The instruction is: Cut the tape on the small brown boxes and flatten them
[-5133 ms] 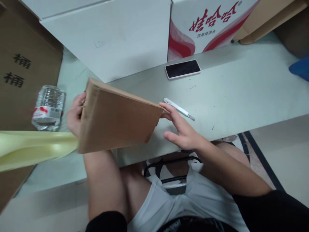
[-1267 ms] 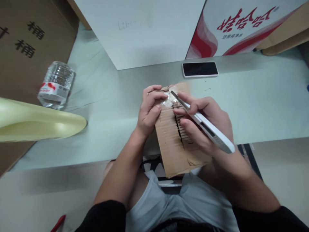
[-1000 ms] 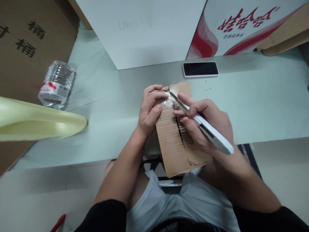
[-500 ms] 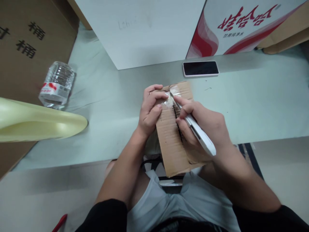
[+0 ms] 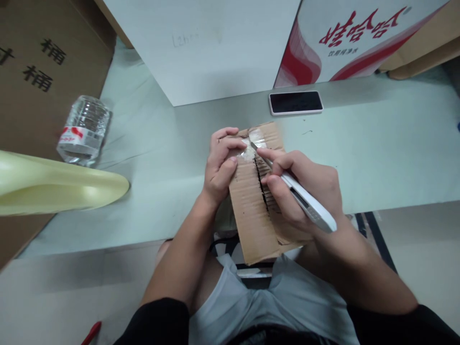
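A small brown cardboard box (image 5: 251, 211) lies at the near edge of the pale green table (image 5: 377, 153), its taped seam partly slit open. My left hand (image 5: 220, 163) is closed over the box's far left corner, fingers curled on the tape. My right hand (image 5: 305, 187) grips a white utility knife (image 5: 305, 203) like a pen. The blade tip rests on the clear tape at the far end of the seam, close to my left fingertips.
A black phone (image 5: 295, 102) lies beyond the box. A white carton (image 5: 215, 43) and a red-and-white printed carton (image 5: 359, 33) stand at the back. A clear water bottle (image 5: 84, 129) lies at left by a brown carton (image 5: 32, 81). A pale yellow curved object (image 5: 61, 184) juts in from the left.
Five seconds ago both hands held the box up and the knife lay on the table. Over the last second the knife has shifted slightly along the seam; my left hand stays put.
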`<control>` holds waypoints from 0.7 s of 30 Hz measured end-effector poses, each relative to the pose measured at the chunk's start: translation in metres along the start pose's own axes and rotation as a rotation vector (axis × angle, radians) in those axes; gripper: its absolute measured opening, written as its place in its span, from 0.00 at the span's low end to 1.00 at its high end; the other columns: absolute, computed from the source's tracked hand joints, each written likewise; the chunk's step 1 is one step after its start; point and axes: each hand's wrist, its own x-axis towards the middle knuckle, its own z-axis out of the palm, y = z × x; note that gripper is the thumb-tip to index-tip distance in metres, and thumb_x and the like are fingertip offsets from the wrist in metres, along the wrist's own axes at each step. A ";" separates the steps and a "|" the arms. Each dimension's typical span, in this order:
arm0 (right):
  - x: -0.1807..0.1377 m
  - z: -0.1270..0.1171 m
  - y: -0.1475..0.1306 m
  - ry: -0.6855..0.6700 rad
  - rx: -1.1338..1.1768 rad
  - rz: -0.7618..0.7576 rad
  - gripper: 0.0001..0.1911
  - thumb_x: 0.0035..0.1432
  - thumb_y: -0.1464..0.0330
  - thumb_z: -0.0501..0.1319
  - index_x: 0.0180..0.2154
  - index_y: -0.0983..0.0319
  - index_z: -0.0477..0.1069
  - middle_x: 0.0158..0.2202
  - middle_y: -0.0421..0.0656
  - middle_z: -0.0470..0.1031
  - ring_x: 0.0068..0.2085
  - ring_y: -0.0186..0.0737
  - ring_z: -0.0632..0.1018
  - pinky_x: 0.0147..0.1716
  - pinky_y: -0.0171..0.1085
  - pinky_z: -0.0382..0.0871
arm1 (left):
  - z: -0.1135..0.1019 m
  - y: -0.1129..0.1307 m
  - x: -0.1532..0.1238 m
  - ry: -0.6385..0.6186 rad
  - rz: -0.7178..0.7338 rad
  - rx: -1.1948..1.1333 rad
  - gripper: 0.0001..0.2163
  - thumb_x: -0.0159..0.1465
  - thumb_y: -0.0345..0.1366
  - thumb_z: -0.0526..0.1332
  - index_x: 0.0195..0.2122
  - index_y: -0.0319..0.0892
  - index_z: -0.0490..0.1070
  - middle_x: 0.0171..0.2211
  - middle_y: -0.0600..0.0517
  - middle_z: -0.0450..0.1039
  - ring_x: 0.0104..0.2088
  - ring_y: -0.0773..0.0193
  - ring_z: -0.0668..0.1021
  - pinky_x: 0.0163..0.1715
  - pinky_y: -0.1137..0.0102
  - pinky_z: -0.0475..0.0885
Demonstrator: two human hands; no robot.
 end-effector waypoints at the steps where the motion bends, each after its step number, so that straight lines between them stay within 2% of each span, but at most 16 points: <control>1: 0.000 0.000 0.000 0.005 -0.001 0.002 0.07 0.66 0.65 0.60 0.33 0.53 0.67 0.39 0.41 0.86 0.51 0.48 0.86 0.41 0.41 0.81 | 0.000 0.000 0.000 0.000 -0.001 0.003 0.15 0.68 0.53 0.58 0.47 0.52 0.77 0.53 0.45 0.72 0.62 0.44 0.72 0.62 0.46 0.71; 4: -0.002 0.000 0.000 0.014 0.010 -0.006 0.07 0.66 0.64 0.60 0.33 0.53 0.67 0.36 0.41 0.85 0.54 0.49 0.85 0.42 0.42 0.81 | 0.000 0.000 0.000 -0.003 -0.003 0.009 0.15 0.68 0.52 0.58 0.47 0.52 0.77 0.53 0.45 0.72 0.62 0.44 0.72 0.62 0.46 0.71; 7: -0.003 0.000 0.000 0.009 0.015 -0.023 0.09 0.67 0.64 0.59 0.32 0.53 0.66 0.34 0.41 0.84 0.52 0.49 0.85 0.40 0.41 0.80 | 0.000 0.000 0.000 0.000 -0.001 0.012 0.14 0.69 0.52 0.57 0.47 0.52 0.77 0.53 0.45 0.72 0.62 0.44 0.72 0.61 0.46 0.72; 14: -0.005 -0.001 0.000 -0.046 0.037 -0.026 0.12 0.67 0.62 0.58 0.30 0.54 0.64 0.26 0.38 0.80 0.33 0.42 0.85 0.28 0.36 0.73 | 0.000 0.000 -0.001 0.009 -0.013 0.014 0.15 0.69 0.53 0.57 0.46 0.51 0.76 0.54 0.45 0.71 0.62 0.43 0.72 0.62 0.46 0.71; 21: -0.006 -0.003 -0.002 -0.040 0.014 -0.076 0.09 0.66 0.64 0.59 0.31 0.55 0.66 0.28 0.38 0.82 0.29 0.38 0.82 0.27 0.35 0.72 | 0.001 -0.001 -0.002 0.021 -0.013 -0.004 0.15 0.69 0.52 0.58 0.47 0.52 0.77 0.55 0.45 0.71 0.62 0.43 0.72 0.62 0.46 0.71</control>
